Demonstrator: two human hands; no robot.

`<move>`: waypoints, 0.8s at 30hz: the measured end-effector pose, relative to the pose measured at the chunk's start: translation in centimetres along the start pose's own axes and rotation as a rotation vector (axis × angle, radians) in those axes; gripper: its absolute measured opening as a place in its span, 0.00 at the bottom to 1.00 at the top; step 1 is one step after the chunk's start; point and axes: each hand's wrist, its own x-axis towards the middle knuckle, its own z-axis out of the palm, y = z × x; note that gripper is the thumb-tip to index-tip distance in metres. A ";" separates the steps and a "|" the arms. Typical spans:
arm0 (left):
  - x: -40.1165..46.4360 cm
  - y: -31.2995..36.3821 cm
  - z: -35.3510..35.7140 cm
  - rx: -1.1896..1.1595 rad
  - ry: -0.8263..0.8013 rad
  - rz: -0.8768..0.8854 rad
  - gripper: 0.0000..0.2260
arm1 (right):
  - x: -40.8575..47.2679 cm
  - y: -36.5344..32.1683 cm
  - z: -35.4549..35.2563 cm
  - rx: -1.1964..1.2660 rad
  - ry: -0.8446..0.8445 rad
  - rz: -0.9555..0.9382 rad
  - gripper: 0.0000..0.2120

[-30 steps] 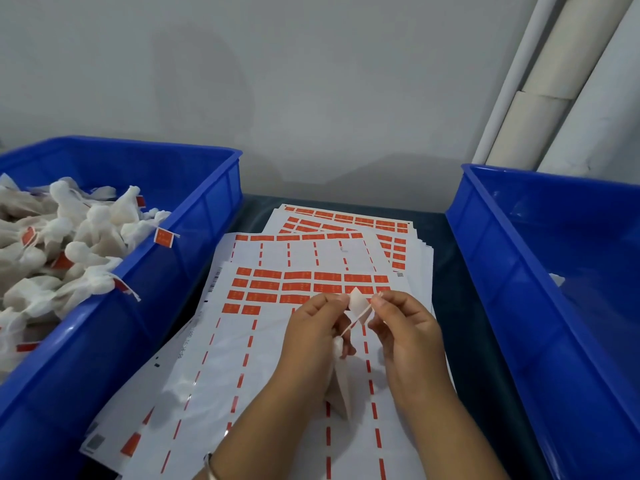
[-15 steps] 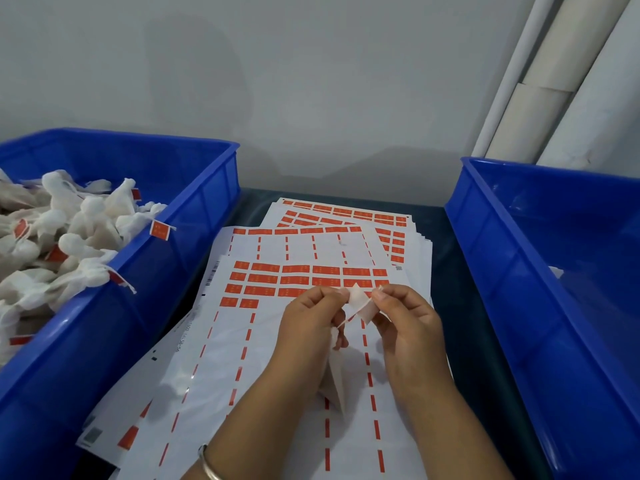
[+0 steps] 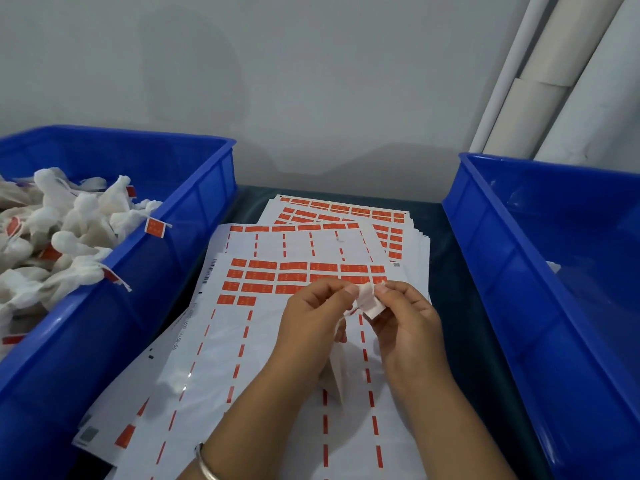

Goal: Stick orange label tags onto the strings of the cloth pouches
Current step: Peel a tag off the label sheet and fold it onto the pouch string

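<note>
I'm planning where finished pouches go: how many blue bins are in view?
2. One blue bin stands left of the label sheets, holding tagged pouches. The other blue bin stands to their right. More could sit outside the frame.

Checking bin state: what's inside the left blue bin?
The left blue bin holds piled white cloth pouches, several with orange tags on strings. Lower layers and the floor are covered.

Small packing workshop: blue plastic bins (image 3: 194,216), stacked label sheets (image 3: 242,358), heaped tagged pouches (image 3: 62,237).
</note>
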 end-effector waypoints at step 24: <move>-0.4 -0.5 0.0 0.255 -0.146 0.243 0.07 | 0.2 -0.2 -0.5 0.154 -0.075 0.065 0.08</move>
